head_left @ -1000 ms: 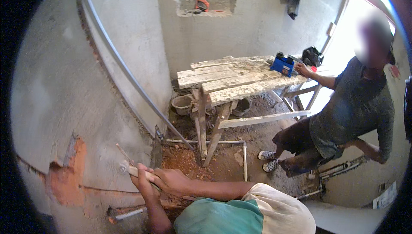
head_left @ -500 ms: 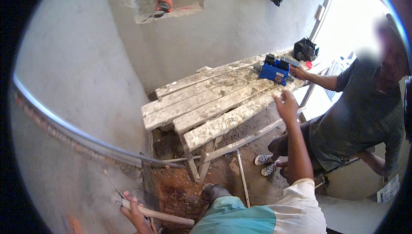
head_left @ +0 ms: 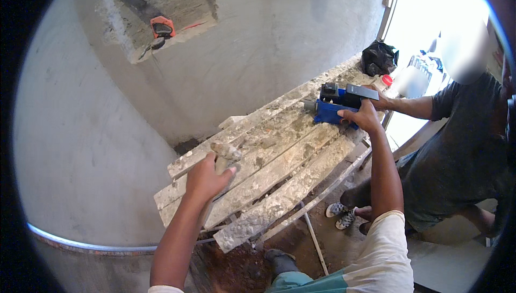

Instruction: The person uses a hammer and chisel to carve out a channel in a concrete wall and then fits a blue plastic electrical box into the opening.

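Observation:
My left hand (head_left: 207, 178) is closed round the handle of a hammer (head_left: 227, 151), just below its dusty head, over the left part of a rough plank bench (head_left: 293, 158). Most of the handle is hidden by my hand and forearm. At the bench's far right end, my right hand (head_left: 363, 118) grips the near side of a blue box-shaped thing (head_left: 327, 111) with a grey stub on its left. A black, flat phone-like thing (head_left: 361, 92) lies on top of it. Another person's hand (head_left: 380, 99) also holds it from behind.
A black plastic bag (head_left: 379, 58) and a red-capped container (head_left: 385, 81) stand at the bench's far end. A handsaw with an orange handle (head_left: 162, 27) rests in the wall recess. The other person stands at the right by the bright doorway. A pale pole (head_left: 316, 242) lies below the bench.
My left hand has come up from the lower left to the bench with the hammer. My right hand, before apart from the blue thing, now grips it. The view has shifted.

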Tool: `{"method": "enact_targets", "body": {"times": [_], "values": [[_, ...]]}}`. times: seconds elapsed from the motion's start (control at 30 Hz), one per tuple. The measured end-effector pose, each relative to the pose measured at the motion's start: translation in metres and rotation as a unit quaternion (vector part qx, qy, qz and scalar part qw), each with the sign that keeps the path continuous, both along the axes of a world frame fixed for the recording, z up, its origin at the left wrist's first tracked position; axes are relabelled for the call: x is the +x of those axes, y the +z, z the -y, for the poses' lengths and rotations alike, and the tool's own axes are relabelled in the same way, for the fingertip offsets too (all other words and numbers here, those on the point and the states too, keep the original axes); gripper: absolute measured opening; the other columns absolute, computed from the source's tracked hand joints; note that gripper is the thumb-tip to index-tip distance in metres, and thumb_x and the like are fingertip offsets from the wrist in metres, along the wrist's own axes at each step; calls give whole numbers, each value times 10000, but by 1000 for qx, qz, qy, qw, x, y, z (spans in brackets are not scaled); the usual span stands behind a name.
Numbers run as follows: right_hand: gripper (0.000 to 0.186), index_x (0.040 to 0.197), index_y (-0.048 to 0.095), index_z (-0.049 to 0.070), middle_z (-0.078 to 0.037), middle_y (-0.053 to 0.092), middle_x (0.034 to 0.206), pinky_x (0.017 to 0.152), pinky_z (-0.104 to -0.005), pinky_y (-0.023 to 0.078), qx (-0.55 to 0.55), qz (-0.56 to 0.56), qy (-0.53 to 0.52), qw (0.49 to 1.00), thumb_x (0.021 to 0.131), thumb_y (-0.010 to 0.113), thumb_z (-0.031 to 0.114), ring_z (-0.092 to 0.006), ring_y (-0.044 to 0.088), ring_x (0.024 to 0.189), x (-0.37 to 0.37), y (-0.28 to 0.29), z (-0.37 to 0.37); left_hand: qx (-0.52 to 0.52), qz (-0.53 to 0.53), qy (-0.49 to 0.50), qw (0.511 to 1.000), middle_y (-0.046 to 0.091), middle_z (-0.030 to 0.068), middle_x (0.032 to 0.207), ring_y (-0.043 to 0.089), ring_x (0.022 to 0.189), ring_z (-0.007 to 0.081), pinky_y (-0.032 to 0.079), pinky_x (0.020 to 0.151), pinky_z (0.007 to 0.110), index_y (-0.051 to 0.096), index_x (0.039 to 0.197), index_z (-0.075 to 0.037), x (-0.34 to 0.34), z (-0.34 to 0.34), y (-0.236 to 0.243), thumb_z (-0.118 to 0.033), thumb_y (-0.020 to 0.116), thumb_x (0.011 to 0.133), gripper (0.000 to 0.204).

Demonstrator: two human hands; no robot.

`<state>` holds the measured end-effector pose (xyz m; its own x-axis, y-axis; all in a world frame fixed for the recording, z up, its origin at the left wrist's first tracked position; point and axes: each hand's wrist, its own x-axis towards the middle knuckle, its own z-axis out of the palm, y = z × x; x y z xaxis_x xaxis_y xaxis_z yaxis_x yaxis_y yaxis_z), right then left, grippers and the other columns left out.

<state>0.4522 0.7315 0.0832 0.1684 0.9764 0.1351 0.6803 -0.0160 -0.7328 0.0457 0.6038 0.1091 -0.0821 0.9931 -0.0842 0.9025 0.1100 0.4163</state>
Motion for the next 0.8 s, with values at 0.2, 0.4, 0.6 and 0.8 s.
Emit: {"method": "enact_targets", "body": {"times": [0.2, 0.4, 0.6, 0.8], "values": [[746, 1092, 478, -18, -160, 552, 1051, 849, -332, 408, 30, -1, 69, 997, 491, 816, 266, -259, 524, 986, 2, 11, -5, -27, 7, -38, 999, 569, 227, 981, 556, 924, 342, 429, 798, 386, 484, 1100, 7, 20, -23, -19, -411, 657, 659, 631], [686, 1065, 497, 4, -134, 558, 972, 820, -335, 413, 76, 3, 52, 996, 522, 786, 307, -238, 525, 926, -16, 6, 16, -2, 10, -27, 1000, 536, 230, 1022, 527, 960, 334, 412, 831, 378, 509, 1051, 50, 10, -12, -49, -368, 705, 623, 630], [693, 1017, 535, -44, -154, 579, 983, 792, -318, 416, 69, -48, -96, 992, 539, 771, 401, -239, 551, 886, -26, -14, 42, 5, 25, -55, 998, 445, 201, 1095, 438, 1043, 339, 367, 897, 367, 499, 1069, 59, 14, 8, -37, -357, 742, 591, 679], [536, 989, 579, -28, -107, 608, 923, 739, -301, 440, 129, -189, -35, 973, 602, 762, 294, -198, 581, 799, -68, 2, 78, 99, -4, -60, 993, 449, 207, 1116, 432, 1070, 341, 354, 917, 383, 439, 1144, 42, 0, 31, -39, -368, 739, 596, 747]]}}
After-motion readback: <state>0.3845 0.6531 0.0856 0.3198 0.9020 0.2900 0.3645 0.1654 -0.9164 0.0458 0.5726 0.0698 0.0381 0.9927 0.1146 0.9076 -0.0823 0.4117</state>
